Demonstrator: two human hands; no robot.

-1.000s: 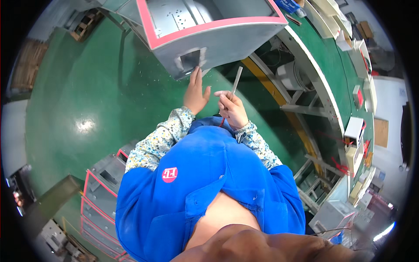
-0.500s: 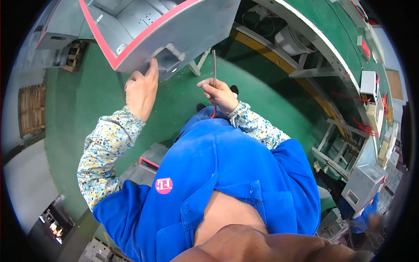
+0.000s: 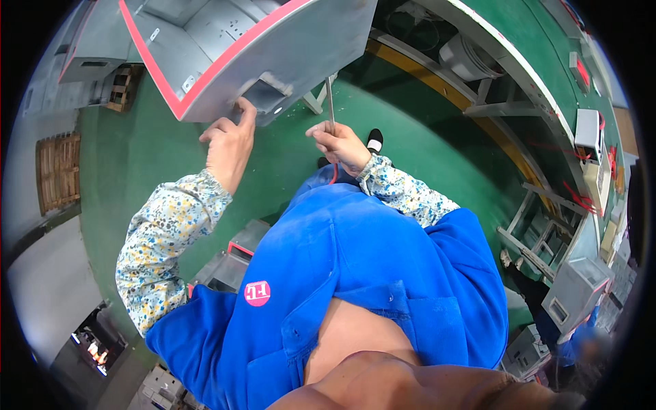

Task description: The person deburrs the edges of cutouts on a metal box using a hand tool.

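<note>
A large grey sheet-metal box (image 3: pixel 307 51) with a pink-edged open side stands in front of me. Its near wall has a rectangular cutout (image 3: pixel 265 94). My left hand (image 3: pixel 231 140) is at that wall, its bent index fingertip at the cutout's lower left edge; the fingers are apart and hold nothing. To its right, my right hand (image 3: pixel 342 145) is closed around a slim metal rod (image 3: pixel 331 102) with a red lower end. The rod points up, its tip near the box's lower edge; whether it touches cannot be told.
At the right runs a green-topped workbench (image 3: pixel 509 41) with a white bucket (image 3: pixel 471 58) under it. Grey boxes (image 3: pixel 577 290) and a person in blue are at the lower right. Wooden pallets (image 3: pixel 58 171) lie at the left. Another small grey box (image 3: pixel 229 270) sits beside my left elbow.
My left hand has shifted slightly right, and its index finger is more bent at the cutout. The rod's tip has tilted a little left. One shoe shows more beyond my right hand.
</note>
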